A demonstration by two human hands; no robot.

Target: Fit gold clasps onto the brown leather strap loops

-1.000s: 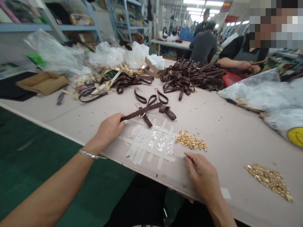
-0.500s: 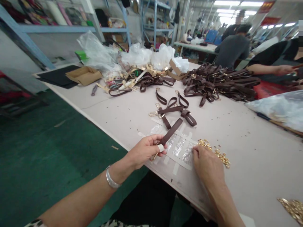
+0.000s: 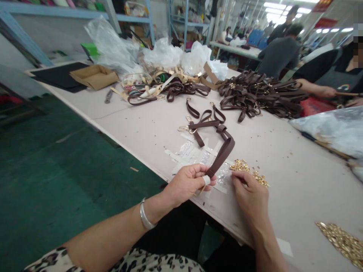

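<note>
Between the thumb and fingers of my left hand point(image 3: 190, 184) is a dark brown wrist strap point(image 3: 224, 154), its loop pointing up and away to the right. A gold metal clasp shows partly under that hand, and white tape wraps the thumb. My right hand point(image 3: 251, 192) is closed, thumb against the curled forefinger, beside a small heap of gold metal pieces point(image 3: 240, 165); whatever it pinches is too small to make out. Beneath the strap, clear plastic film point(image 3: 185, 149) is taped to the table. Several more brown straps with gold clasps point(image 3: 204, 124) lie just beyond.
A large pile of brown straps point(image 3: 261, 94) lies at the back right, near a co-worker's hand point(image 3: 326, 91). Clear plastic bags point(image 3: 164, 53), a cardboard tray point(image 3: 95, 76) and black sheets point(image 3: 59, 77) stand at the back. More gold pieces point(image 3: 344, 241) lie at the lower right.
My left hand has moved right with the strap, closer to my right hand. The strap's loop now shows more from its open side. The view has tilted slightly downward.
</note>
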